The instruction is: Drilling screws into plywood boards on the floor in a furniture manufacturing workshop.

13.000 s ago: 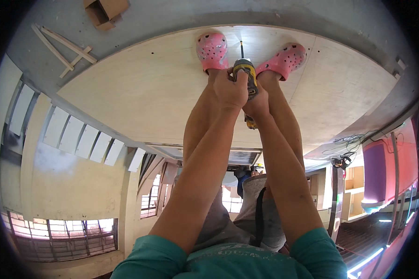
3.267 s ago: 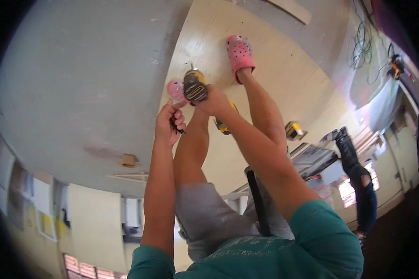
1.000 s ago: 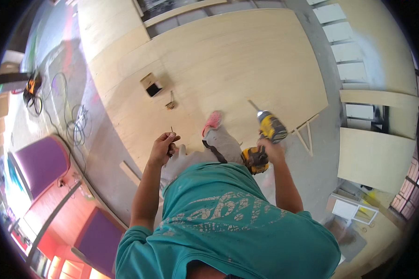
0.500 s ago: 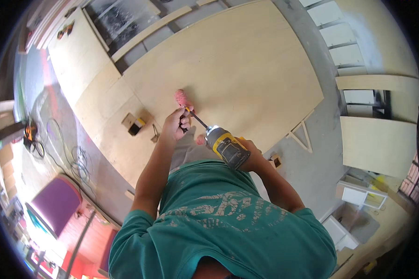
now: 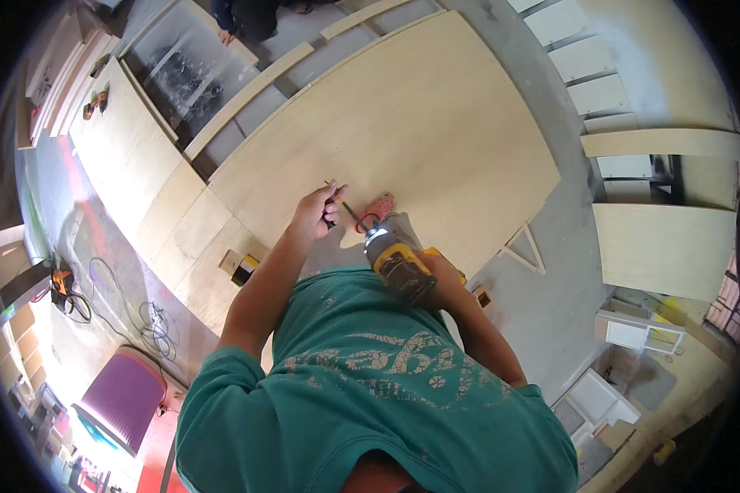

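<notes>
The right hand (image 5: 440,275) gripped a yellow drill (image 5: 395,259) over the plywood sheet's (image 5: 436,123) near edge, the left hand (image 5: 316,209) pinching screws (image 5: 330,220) close to the bit, which might slip into those fingers

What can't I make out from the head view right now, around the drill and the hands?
- Right hand: mostly hidden behind the yellow drill.
- Drill bit tip: too thin to see if it touches the plywood sheet.
- Small dark items in left hand: too small to identify.
- Legs: hidden by teal shirt.
</notes>
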A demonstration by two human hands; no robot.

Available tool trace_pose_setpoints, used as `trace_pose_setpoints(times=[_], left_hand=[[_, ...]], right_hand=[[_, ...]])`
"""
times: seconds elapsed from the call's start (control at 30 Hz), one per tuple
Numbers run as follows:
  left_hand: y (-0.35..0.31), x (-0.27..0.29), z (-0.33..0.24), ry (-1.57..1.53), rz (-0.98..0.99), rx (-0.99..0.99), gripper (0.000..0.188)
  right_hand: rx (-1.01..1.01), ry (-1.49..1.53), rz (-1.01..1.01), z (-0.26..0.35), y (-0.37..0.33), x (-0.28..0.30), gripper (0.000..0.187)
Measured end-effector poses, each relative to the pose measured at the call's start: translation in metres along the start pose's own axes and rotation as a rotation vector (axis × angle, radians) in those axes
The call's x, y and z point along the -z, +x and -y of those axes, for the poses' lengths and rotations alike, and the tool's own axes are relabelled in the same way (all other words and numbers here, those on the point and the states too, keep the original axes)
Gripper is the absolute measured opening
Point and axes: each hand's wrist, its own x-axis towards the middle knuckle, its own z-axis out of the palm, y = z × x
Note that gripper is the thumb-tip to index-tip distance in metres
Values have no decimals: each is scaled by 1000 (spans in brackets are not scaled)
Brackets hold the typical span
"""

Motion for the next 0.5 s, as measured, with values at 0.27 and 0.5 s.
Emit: trace_pose_setpoints(times=[0.27,0.5], left_hand=[[22,-15,-3,-94,-56,-127,12],[43,-67,13,-149,-158,-236,11]], right_hand=[[261,-102,149,-13,45,60,43],[305,-88,299,-40,79,146,43]])
